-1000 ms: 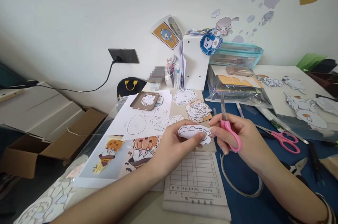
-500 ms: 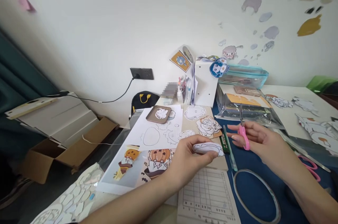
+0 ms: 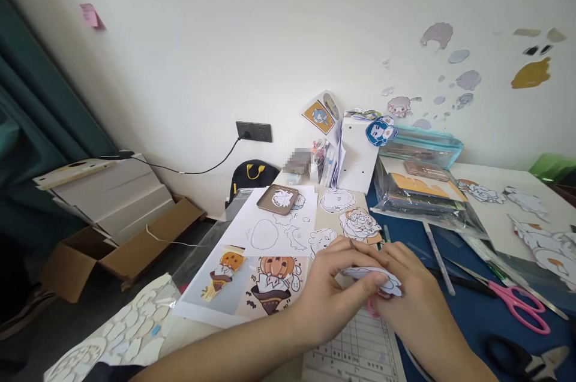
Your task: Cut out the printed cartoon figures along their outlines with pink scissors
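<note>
My left hand (image 3: 335, 295) pinches a white paper cutout (image 3: 366, 274) with dark drawn outlines between thumb and fingers, above the tabletop. Close against it, my right hand (image 3: 416, 295) is curled, its fingers meeting the left fingers behind the paper. A bit of the pink handle of small scissors (image 3: 372, 310) shows under the right hand; the blades are hidden. Below both hands lies a printed form with a grid (image 3: 355, 346). Just beyond them are an outlined paper cutout (image 3: 323, 241) and a layered cutout drawing (image 3: 359, 225).
On the blue mat (image 3: 468, 334) lie larger pink-handled scissors (image 3: 522, 307), black-handled scissors (image 3: 524, 358) and a pale pen (image 3: 438, 259). A small brown tray (image 3: 263, 203) sits on printed sheets (image 3: 225, 304) at left. Plastic sleeves (image 3: 423, 214) and more cutouts (image 3: 544, 250) lie at right.
My right hand has moved left with the small scissors to meet my left hand at the cutout. The view has shifted, showing more of the mat's scissors.
</note>
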A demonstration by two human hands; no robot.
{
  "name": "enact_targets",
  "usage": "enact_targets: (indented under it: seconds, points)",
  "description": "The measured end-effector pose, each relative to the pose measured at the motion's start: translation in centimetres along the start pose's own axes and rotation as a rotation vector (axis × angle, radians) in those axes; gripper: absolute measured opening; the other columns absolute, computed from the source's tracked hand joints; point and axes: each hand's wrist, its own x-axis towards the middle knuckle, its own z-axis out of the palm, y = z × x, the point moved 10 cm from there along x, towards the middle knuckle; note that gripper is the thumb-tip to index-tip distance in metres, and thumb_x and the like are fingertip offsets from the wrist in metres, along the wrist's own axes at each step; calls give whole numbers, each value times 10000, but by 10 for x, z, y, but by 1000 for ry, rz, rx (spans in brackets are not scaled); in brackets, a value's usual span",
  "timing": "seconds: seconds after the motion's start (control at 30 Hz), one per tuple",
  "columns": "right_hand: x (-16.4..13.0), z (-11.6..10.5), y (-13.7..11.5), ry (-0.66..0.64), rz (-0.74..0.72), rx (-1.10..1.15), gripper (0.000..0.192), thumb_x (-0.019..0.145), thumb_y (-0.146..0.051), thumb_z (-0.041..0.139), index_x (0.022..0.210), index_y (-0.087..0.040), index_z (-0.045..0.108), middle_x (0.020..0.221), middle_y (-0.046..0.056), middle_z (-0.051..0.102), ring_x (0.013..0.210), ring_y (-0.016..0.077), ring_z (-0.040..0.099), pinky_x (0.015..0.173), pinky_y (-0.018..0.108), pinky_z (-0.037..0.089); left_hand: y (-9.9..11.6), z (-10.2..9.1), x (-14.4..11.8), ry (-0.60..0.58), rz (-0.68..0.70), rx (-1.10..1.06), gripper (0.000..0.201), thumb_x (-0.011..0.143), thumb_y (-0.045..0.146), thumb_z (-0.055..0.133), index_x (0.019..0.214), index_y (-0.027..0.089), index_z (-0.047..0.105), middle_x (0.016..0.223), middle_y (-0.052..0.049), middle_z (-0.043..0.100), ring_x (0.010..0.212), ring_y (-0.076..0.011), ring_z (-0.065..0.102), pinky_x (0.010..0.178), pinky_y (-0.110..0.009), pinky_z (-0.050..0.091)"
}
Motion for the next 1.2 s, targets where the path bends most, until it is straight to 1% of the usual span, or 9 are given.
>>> enact_targets:
  seconds: [0.1, 0.23, 0.4, 0.7, 0.8, 0.9, 1.03, 1.13, 1.2]
  points:
    - [0, 4, 8, -55, 132, 62, 171, 581, -89, 536, 636, -248, 562, 619, -11, 498, 597, 216, 459, 560, 332, 318, -3, -6, 0, 71, -14, -6, 123, 869, 264, 641, 825, 177, 715, 877, -74, 678, 868, -205, 615, 841, -353, 465]
    - [-5, 15, 20, -168, 329, 266, 149, 670, -175, 526, 782, -243, 595, 634, -22, 528, 574, 187, 456, 538, 308, 327, -10, -14, 1, 148, -50, -10, 144, 898, 283, 604, 843, 175, 682, 871, -56, 642, 841, -182, 596, 793, -310, 460]
    - [-12, 30, 25, -289, 475, 546, 262, 712, -275, 536, 960, -232, 611, 668, -28, 525, 590, 169, 449, 530, 284, 305, -18, -17, 3, 177, -92, -9, 160, 889, 299, 616, 824, 168, 681, 852, -53, 649, 836, -185, 592, 799, -308, 449]
    - [-12, 33, 36, -299, 562, 769, 307, 642, -173, 572, 930, -259, 635, 840, -7, 612, 738, 202, 496, 602, 289, 313, -18, -15, 1, 179, -117, -42, 144, 876, 294, 633, 825, 178, 702, 926, -65, 690, 897, -203, 620, 831, -320, 454]
    - [-14, 35, 32, -343, 592, 856, 243, 645, -196, 579, 873, -242, 649, 757, -1, 572, 750, 210, 499, 626, 298, 334, -18, -17, 0, 185, -125, -49, 145, 871, 298, 638, 820, 179, 701, 885, -57, 688, 860, -197, 618, 805, -317, 460]
    - [-16, 38, 26, -399, 622, 940, 198, 668, -239, 599, 853, -221, 667, 685, -14, 515, 592, 153, 391, 569, 284, 301, -21, -21, 0, 212, -144, -47, 158, 870, 308, 639, 805, 175, 694, 834, -46, 676, 826, -188, 605, 786, -310, 454]
    - [-17, 39, 22, -421, 623, 970, 174, 698, -281, 684, 855, -206, 687, 714, 1, 581, 571, 131, 368, 572, 282, 294, -22, -23, 1, 224, -157, -42, 160, 864, 314, 644, 806, 175, 697, 830, -42, 678, 816, -184, 606, 773, -303, 462]
    - [-16, 39, 22, -420, 605, 957, 97, 674, -279, 727, 701, -205, 670, 609, -27, 519, 584, 143, 390, 587, 287, 307, -20, -21, 2, 192, -158, -44, 148, 863, 314, 645, 827, 187, 712, 887, -44, 695, 805, -181, 629, 730, -298, 490]
    - [-16, 39, 23, -412, 609, 933, 128, 656, -232, 729, 589, -201, 625, 539, -53, 446, 551, 134, 360, 570, 284, 297, -18, -17, 4, 151, -153, -36, 126, 854, 297, 660, 831, 198, 734, 956, -53, 713, 880, -197, 648, 791, -317, 496]
